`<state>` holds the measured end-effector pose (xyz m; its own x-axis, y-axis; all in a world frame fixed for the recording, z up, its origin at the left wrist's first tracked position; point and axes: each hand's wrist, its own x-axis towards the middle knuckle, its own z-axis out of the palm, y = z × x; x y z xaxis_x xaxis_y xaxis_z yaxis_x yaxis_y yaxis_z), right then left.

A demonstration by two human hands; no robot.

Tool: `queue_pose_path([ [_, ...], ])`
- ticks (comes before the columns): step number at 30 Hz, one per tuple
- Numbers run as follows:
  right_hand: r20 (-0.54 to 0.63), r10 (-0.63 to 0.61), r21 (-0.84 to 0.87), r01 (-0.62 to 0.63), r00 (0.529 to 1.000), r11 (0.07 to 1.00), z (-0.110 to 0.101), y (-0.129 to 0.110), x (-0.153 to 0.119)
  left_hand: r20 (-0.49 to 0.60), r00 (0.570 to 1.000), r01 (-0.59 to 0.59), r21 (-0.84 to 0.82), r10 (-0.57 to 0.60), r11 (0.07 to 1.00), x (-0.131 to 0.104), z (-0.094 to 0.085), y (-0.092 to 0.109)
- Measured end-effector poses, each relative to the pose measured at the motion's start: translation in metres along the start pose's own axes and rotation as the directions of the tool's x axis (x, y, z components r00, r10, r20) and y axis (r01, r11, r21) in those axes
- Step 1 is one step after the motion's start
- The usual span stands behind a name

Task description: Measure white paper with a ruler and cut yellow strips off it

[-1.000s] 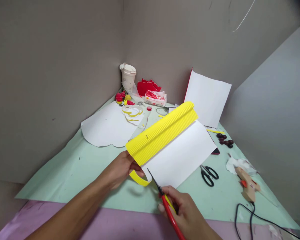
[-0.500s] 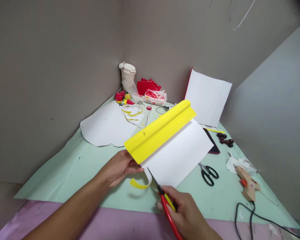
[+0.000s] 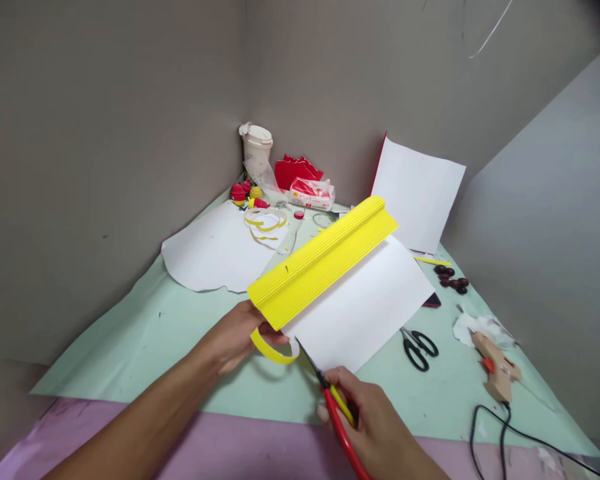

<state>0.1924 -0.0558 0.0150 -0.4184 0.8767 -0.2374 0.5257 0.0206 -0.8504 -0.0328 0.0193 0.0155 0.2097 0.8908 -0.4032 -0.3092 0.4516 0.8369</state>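
Note:
My left hand [image 3: 240, 337] grips the near left corner of a sheet of yellow corrugated paper [image 3: 320, 267], its fingers partly hidden beneath it. The sheet curls over, so its white back [image 3: 365, 307] faces up on the right. A narrow yellow strip [image 3: 273, 353] loops down from the sheet's near edge, below my left fingers. My right hand [image 3: 373, 417] is closed round scissors [image 3: 337, 413] with red and yellow handles. Their pointed dark blades reach the paper's edge where the strip hangs.
Black-handled scissors [image 3: 419, 348] and a glue gun [image 3: 494, 367] with a black cord lie on the right. Behind are curled yellow strips [image 3: 265, 227], a wipes packet [image 3: 312, 195], a white cup [image 3: 257, 143] and a standing white sheet [image 3: 417, 197]. Brown beads [image 3: 450, 280] lie right.
The narrow strip has curled further round and its free end has swung left and up towards my left hand. The scissors and the sheet have shifted only slightly.

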Motion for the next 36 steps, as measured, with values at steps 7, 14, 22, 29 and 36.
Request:
queue_pose_path([
  [7, -0.008, -0.017, -0.001, 0.017, 1.0, 1.0, 0.003, 0.002, 0.001, 0.024, 0.999, -0.027, 0.006, 0.027, 1.0, 0.001, -0.003, -0.003],
  [14, -0.025, -0.006, -0.012, 0.006, 1.0, 1.0, 0.005, 0.001, 0.0, 0.033, 0.998, -0.056, 0.035, 0.055, 0.998, 0.0, -0.004, -0.004],
  [22, -0.037, -0.051, -0.066, 0.049, 0.998, 0.997, 0.006, 0.01, 0.001, 0.029, 0.999, -0.041, 0.037, 0.04, 0.998, -0.001, -0.002, -0.003],
  [29, -0.059, -0.061, -0.057, 0.058, 0.996, 0.997, 0.007, 0.012, 0.001, 0.028, 1.0, -0.016, 0.057, 0.014, 0.998, 0.0, -0.003, -0.002],
  [36, -0.054, -0.024, -0.036, 0.022, 0.998, 0.999, 0.004, 0.004, 0.0, 0.004, 1.0, 0.003, 0.045, -0.004, 0.999, -0.003, 0.002, 0.001],
])
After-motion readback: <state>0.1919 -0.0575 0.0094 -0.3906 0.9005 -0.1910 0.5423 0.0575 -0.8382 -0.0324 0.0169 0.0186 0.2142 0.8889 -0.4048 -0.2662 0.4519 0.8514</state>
